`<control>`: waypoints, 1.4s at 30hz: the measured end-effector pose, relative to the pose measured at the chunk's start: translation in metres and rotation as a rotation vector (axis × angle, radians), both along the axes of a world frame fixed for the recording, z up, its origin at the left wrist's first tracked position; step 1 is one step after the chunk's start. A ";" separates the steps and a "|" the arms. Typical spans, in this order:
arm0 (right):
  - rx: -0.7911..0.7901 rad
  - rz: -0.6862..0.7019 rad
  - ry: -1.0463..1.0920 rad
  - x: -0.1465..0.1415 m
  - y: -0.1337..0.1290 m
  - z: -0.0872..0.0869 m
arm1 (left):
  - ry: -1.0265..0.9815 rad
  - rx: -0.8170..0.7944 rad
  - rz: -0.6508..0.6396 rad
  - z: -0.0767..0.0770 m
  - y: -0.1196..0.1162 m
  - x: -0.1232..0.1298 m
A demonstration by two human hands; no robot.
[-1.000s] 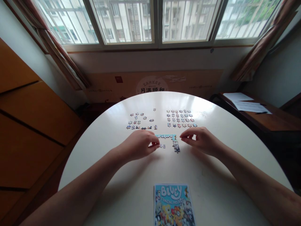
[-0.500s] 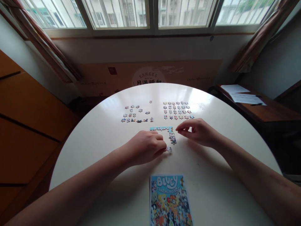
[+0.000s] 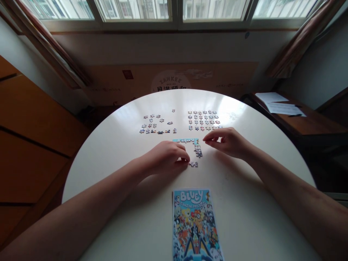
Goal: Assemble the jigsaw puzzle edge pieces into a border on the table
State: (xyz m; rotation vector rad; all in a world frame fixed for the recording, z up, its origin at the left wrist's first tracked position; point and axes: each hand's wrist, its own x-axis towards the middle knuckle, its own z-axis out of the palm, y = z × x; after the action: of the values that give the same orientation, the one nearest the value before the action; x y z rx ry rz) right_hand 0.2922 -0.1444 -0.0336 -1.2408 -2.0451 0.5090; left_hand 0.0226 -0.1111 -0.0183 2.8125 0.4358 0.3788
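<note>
My left hand (image 3: 170,156) is closed, thumb and bent fingers together at the left edge of a small loose puzzle section (image 3: 194,164). Their tips touch that edge. My right hand (image 3: 227,141) hovers beside the upper right corner of the joined puzzle border (image 3: 198,149), thumb and index finger pinched; anything between those tips is too small to make out. This border has a light-blue top strip and a patterned right side running down from the corner. Below lies a colourful picture sheet (image 3: 194,221) reading "Bluey Fanzine Project".
On the round white table (image 3: 108,145), several puzzle pieces (image 3: 203,120) stand in rows at the back right. More loose pieces (image 3: 154,125) are scattered at the back left. A brown side table (image 3: 288,125) holds papers and pens. A window is beyond.
The view has tilted down a little, so more of the picture sheet shows. My left fingers have drawn back slightly from the loose section. My right hand keeps its pinch beside the border.
</note>
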 end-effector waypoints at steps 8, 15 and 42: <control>-0.011 -0.086 0.145 0.002 0.007 -0.012 | -0.017 -0.057 0.011 -0.005 0.003 0.000; -0.025 -0.108 0.185 0.004 0.007 -0.014 | -0.005 -0.069 0.010 -0.004 0.000 0.003; -0.044 -0.100 0.163 0.004 0.005 -0.012 | -0.044 -0.021 -0.004 -0.008 -0.001 0.005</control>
State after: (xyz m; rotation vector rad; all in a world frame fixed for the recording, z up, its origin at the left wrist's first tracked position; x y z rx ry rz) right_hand 0.2963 -0.1395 -0.0455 -1.2775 -1.8358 0.5908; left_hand 0.0279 -0.1119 -0.0264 2.7786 0.4225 0.4314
